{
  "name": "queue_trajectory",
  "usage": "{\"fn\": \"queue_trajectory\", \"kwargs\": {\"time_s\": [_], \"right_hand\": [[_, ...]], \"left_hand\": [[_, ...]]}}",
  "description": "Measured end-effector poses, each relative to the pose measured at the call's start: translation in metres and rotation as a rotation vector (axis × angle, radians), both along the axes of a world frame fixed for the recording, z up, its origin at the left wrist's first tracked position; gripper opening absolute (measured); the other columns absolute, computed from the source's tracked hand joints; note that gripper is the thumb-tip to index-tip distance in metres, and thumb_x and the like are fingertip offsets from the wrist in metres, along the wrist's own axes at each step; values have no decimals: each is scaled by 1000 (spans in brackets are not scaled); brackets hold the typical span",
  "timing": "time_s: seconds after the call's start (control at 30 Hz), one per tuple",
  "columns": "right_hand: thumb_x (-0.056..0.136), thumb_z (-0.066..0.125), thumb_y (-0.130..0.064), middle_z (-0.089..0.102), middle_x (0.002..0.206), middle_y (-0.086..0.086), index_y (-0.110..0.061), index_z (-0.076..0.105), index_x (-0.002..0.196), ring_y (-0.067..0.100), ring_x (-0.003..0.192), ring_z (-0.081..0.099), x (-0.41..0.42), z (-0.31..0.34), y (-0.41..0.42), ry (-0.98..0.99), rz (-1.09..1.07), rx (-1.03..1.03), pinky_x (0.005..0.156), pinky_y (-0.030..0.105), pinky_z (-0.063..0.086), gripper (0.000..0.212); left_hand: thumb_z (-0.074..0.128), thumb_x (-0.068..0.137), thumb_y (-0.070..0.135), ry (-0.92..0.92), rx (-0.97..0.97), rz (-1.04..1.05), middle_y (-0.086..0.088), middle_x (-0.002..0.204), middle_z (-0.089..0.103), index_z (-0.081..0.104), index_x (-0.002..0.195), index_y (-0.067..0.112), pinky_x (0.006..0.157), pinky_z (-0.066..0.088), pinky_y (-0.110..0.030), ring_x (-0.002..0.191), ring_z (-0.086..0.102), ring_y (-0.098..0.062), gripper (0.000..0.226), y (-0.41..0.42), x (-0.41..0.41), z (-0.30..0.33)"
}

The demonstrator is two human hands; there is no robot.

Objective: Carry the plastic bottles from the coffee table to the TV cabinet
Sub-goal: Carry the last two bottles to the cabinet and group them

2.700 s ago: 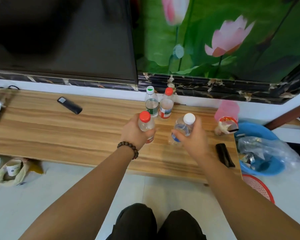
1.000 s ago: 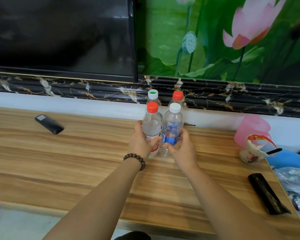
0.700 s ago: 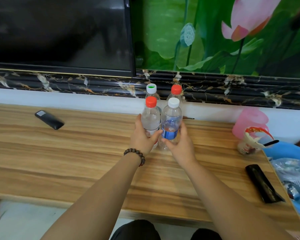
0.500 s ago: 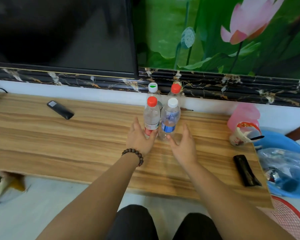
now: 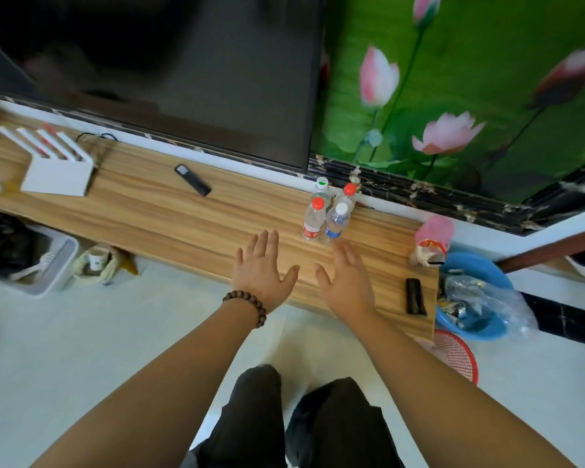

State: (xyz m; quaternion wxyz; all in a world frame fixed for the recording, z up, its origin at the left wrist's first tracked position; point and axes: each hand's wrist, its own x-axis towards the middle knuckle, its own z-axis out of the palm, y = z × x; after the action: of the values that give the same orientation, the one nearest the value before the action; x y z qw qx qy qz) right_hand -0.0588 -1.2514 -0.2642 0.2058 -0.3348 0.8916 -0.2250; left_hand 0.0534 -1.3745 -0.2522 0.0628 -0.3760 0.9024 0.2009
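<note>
Several clear plastic bottles stand upright in a tight cluster on the wooden TV cabinet [image 5: 156, 217], near the wall. In front are a red-capped bottle [image 5: 313, 219] and a white-capped bottle with a blue label [image 5: 337, 221]. Behind them stand a green-marked white-capped bottle [image 5: 321, 188] and another red-capped bottle [image 5: 348, 194]. My left hand [image 5: 260, 266], with a bead bracelet at the wrist, hovers flat with fingers spread, short of the bottles. My right hand [image 5: 347, 276] is spread the same way, just below the blue-label bottle. Neither hand touches a bottle.
A black remote [image 5: 192, 179] lies on the cabinet left of the bottles, a white router [image 5: 53, 163] farther left. A pink cup [image 5: 431, 239] and a black case [image 5: 415, 296] sit at the right end. A blue basin [image 5: 473, 295] and red swatter [image 5: 455, 354] are on the floor.
Both hands set the red-capped and blue-label bottles down in front of the other two, let go and drew back with fingers spread. The view has pulled away from the cabinet.
</note>
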Motion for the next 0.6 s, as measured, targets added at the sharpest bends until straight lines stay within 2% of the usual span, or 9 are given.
{"fn": "queue_trajectory", "kwargs": {"time_s": [0.1,0.23,0.43,0.6], "right_hand": [[95,44,-40,20,159,8,-16,23,150,24,148,13,19,40,3,22,85,18,120,38,15,63],[94,45,-41,27,156,9,-17,28,148,26,146,19,36,70,3,97,223,5,117,41,21,62],[95,43,-41,28,156,9,-16,28,148,25,146,18,61,85,0,139,412,10,118,40,19,60],[93,47,-39,36,151,11,-12,36,143,28,144,24,100,89,-3,123,621,-43,116,43,25,58]], "left_hand": [[35,91,58,13,-16,56,-4,161,10,5,153,17,120,6,-45,149,6,-21,80,7,23,41],[34,91,58,39,-25,156,-4,161,11,7,153,17,120,6,-46,149,6,-22,79,19,50,73],[35,92,57,78,-56,380,-3,161,12,8,153,19,121,6,-44,149,6,-20,77,46,94,87],[35,92,55,88,-74,623,-2,161,13,9,153,19,121,6,-43,149,7,-19,76,82,153,87]]}}
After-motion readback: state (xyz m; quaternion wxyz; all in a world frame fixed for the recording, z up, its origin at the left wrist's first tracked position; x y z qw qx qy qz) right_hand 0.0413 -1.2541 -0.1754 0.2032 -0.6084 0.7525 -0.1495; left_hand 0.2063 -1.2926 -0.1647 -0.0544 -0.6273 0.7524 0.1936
